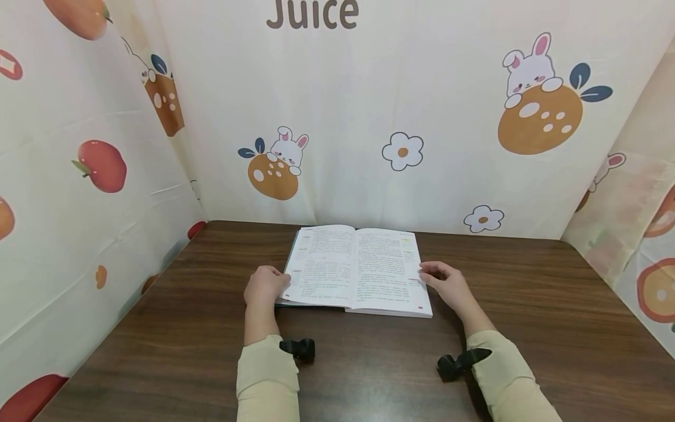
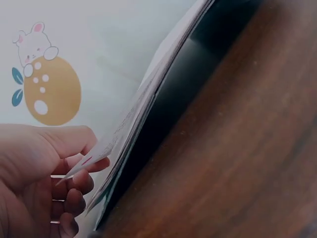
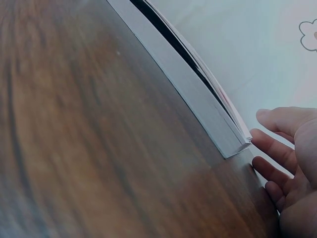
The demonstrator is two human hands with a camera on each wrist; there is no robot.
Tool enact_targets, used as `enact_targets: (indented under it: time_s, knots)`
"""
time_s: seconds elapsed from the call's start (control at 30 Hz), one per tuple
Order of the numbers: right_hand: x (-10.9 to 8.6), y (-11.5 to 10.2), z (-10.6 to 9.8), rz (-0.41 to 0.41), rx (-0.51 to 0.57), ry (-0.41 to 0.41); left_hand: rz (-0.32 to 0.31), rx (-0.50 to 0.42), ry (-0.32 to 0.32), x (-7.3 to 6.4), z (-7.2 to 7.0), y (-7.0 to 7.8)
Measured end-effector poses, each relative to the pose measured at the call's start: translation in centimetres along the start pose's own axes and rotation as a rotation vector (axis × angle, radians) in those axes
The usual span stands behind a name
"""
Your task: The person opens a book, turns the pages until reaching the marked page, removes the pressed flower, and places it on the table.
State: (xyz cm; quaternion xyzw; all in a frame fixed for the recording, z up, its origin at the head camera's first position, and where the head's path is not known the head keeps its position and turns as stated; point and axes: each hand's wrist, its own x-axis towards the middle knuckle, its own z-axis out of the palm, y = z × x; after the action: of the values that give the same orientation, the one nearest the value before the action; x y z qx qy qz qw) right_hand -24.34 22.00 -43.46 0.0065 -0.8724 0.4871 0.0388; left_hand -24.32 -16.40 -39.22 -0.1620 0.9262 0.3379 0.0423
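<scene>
An open book (image 1: pixel 387 269) with printed white pages lies on the brown table. At its left edge my left hand (image 1: pixel 265 285) pinches a page (image 2: pixel 106 147) between thumb and forefinger; in the left wrist view that page's lower corner bends away from the pages beneath. My right hand (image 1: pixel 447 285) is at the book's right edge, its fingertips by the page side. In the right wrist view the right hand (image 3: pixel 292 158) has its thumb and fingers spread apart, a fingertip right at the corner of the thick page block (image 3: pixel 198 99).
The dark wood table (image 1: pixel 364 363) reaches back to a pale curtain (image 1: pixel 348 105) printed with rabbits, fruit and flowers, which also hangs along both sides. Black wrist cameras sit on the left sleeve (image 1: pixel 268 375) and the right sleeve (image 1: pixel 506 369).
</scene>
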Motion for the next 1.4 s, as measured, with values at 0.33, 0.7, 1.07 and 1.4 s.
enact_targets:
  time_s: [0.33, 0.7, 1.07, 1.4]
  knots:
    - [0.0, 0.0, 0.0, 0.014, 0.008, -0.008, 0.054, 0.086, 0.053, 0.1, 1.0, 0.7]
    - [0.0, -0.1, -0.1, 0.027, 0.017, -0.009, 0.605, 0.182, -0.013, -0.9, 4.5, 6.4]
    - [0.0, -0.2, -0.1, 0.023, 0.005, -0.012, 0.542, 0.232, -0.155, -1.4, 6.4, 6.8]
    - [-0.1, -0.4, -0.1, 0.031, 0.003, -0.017, 0.489, 0.207, -0.153, -1.0, 7.1, 6.9]
